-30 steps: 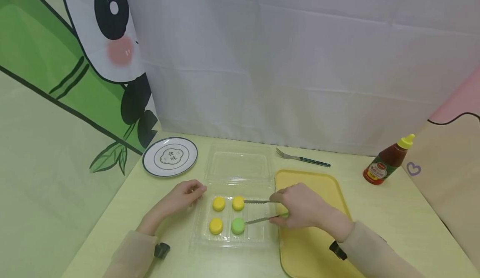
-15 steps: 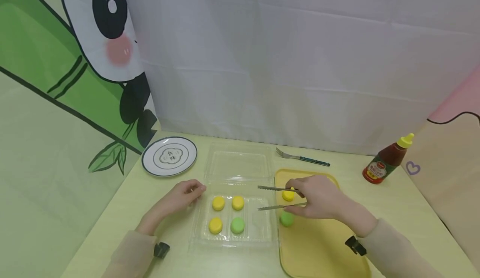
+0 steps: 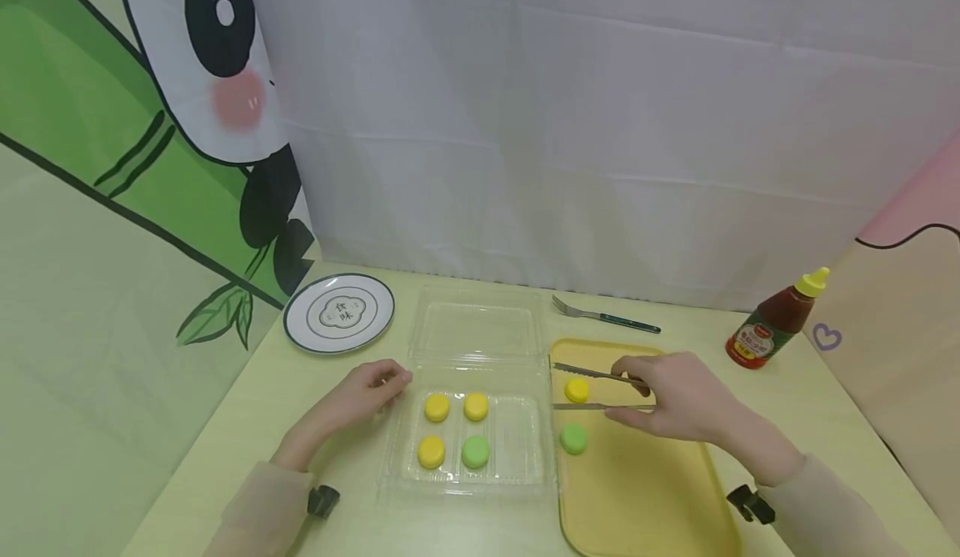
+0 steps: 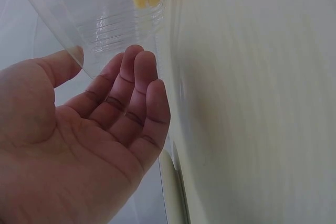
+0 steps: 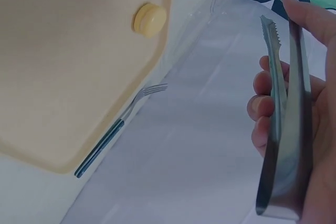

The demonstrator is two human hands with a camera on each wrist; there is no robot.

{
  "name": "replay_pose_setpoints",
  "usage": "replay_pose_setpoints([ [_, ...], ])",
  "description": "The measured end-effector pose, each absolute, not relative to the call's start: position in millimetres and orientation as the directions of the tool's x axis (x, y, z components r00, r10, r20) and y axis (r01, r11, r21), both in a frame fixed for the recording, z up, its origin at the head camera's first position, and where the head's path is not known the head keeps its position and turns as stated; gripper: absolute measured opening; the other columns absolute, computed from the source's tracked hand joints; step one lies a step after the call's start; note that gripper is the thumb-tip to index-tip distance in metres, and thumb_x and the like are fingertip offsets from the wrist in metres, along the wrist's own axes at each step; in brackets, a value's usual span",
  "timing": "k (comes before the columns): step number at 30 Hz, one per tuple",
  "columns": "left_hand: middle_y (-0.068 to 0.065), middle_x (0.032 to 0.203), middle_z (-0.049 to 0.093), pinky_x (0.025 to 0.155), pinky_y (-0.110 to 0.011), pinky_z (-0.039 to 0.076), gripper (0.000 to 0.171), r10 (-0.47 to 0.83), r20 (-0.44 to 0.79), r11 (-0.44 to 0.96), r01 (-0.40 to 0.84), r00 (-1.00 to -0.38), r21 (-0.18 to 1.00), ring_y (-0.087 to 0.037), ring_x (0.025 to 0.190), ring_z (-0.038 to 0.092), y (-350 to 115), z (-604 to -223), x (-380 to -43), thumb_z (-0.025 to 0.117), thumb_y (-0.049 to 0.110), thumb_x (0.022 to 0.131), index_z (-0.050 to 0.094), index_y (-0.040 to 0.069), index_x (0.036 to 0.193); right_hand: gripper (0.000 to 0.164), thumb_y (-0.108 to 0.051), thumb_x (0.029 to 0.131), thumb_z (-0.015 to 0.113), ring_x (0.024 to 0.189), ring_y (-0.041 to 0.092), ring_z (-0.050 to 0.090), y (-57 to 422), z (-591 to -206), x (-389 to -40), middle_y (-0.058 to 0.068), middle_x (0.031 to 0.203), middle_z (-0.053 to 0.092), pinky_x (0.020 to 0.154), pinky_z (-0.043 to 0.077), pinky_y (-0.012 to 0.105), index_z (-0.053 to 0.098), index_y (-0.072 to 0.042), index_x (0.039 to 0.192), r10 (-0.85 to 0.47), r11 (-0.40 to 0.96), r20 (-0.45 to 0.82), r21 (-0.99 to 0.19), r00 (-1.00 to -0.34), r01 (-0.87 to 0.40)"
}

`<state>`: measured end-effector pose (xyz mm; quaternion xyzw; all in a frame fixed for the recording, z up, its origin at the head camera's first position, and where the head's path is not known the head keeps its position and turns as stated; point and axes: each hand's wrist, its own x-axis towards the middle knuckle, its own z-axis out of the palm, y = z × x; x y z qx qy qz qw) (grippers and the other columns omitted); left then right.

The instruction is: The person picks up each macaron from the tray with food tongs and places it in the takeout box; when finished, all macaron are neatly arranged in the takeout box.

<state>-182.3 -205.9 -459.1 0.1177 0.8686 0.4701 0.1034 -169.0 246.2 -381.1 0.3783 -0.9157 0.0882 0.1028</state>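
My right hand (image 3: 678, 394) grips metal tongs (image 5: 286, 108) over the yellow tray, with the serrated tips spread apart and nothing between them. On that tray a yellow macaron (image 3: 577, 389) shows between the two arms of the tongs, and a green macaron (image 3: 573, 439) lies just nearer to me. Inside the clear plastic container (image 3: 517, 440), its lid folded back, sit several yellow macarons (image 3: 437, 408) and one green macaron (image 3: 475, 452) in two columns. At the container's left edge is my left hand (image 4: 100, 119), fingers loosely bent, thumb and fingertips close to the rim.
The yellow tray (image 3: 645, 490) lies right of the container. Behind it is a fork (image 3: 607, 318) with a dark green handle. A sauce bottle (image 3: 776, 319) with a yellow cap stands at the far right. A white plate (image 3: 300, 332) rests at the back left.
My right hand has drawn the open tongs away from the container, rightward over the tray. The macarons in the container stay in place. My left hand has barely moved.
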Motion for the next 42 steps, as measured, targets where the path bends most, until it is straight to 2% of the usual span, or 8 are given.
replay_pose_setpoints([
  [4, -0.007, 0.086, 0.060, 0.061, -0.027, 0.047, 0.031, 0.300, -0.072, 0.538, 0.106, -0.951, 0.836, -0.020, 0.076, 0.054, -206, -460, -183, 0.056, 0.031, 0.103, 0.065, 0.002, 0.107, 0.039, -0.050, 0.082, 0.078, 0.053, -0.003, 0.029, 255, -385, -166, -0.020, 0.065, 0.039, 0.048, 0.029, 0.020, 0.068, -0.018, 0.102, -0.648, 0.726, 0.242, -0.090, -0.722, -0.681],
  [14, -0.008, 0.087, 0.061, 0.060, -0.028, 0.047, 0.030, 0.296, -0.074, 0.529, 0.099, -0.952, 0.843, -0.020, 0.076, 0.054, -206, -458, -182, 0.056, 0.031, 0.103, 0.064, 0.002, 0.107, 0.036, -0.048, 0.081, 0.080, 0.052, -0.004, 0.026, 272, -407, -160, -0.021, 0.062, 0.035, 0.048, 0.026, 0.020, 0.068, -0.020, 0.099, -0.633, 0.738, 0.237, -0.102, -0.737, -0.667],
  [24, -0.008, 0.086, 0.061, 0.061, -0.028, 0.048, 0.030, 0.290, -0.091, 0.551, 0.089, -0.953, 0.829, -0.021, 0.077, 0.055, -207, -460, -183, 0.055, 0.031, 0.104, 0.064, 0.003, 0.106, 0.034, -0.052, 0.083, 0.077, 0.053, -0.004, 0.038, 279, -423, -157, -0.021, 0.065, 0.050, 0.049, 0.033, 0.021, 0.068, -0.022, 0.096, -0.654, 0.725, 0.204, -0.109, -0.729, -0.680],
  [30, -0.007, 0.086, 0.060, 0.060, -0.028, 0.047, 0.031, 0.295, -0.087, 0.538, 0.090, -0.952, 0.838, -0.020, 0.076, 0.054, -206, -458, -182, 0.056, 0.031, 0.104, 0.064, 0.001, 0.107, 0.035, -0.053, 0.084, 0.075, 0.059, -0.003, 0.051, 279, -431, -157, -0.016, 0.074, 0.064, 0.052, 0.042, 0.023, 0.070, -0.021, 0.096, -0.662, 0.719, 0.170, -0.130, -0.730, -0.682],
  [37, -0.008, 0.086, 0.061, 0.060, -0.027, 0.047, 0.031, 0.299, -0.085, 0.540, 0.095, -0.951, 0.836, -0.021, 0.075, 0.054, -207, -460, -183, 0.055, 0.031, 0.104, 0.064, 0.001, 0.107, 0.034, -0.053, 0.085, 0.075, 0.058, -0.005, 0.044, 278, -435, -156, -0.015, 0.076, 0.065, 0.050, 0.038, 0.021, 0.070, -0.021, 0.094, -0.671, 0.714, 0.146, -0.135, -0.727, -0.687],
  [42, -0.008, 0.086, 0.061, 0.060, -0.027, 0.048, 0.032, 0.302, -0.085, 0.542, 0.098, -0.949, 0.834, -0.021, 0.075, 0.055, -208, -461, -184, 0.055, 0.032, 0.104, 0.064, 0.001, 0.107, 0.032, -0.052, 0.085, 0.075, 0.058, -0.005, 0.043, 276, -438, -156, -0.015, 0.080, 0.068, 0.051, 0.037, 0.021, 0.071, -0.021, 0.094, -0.675, 0.714, 0.136, -0.130, -0.725, -0.688],
])
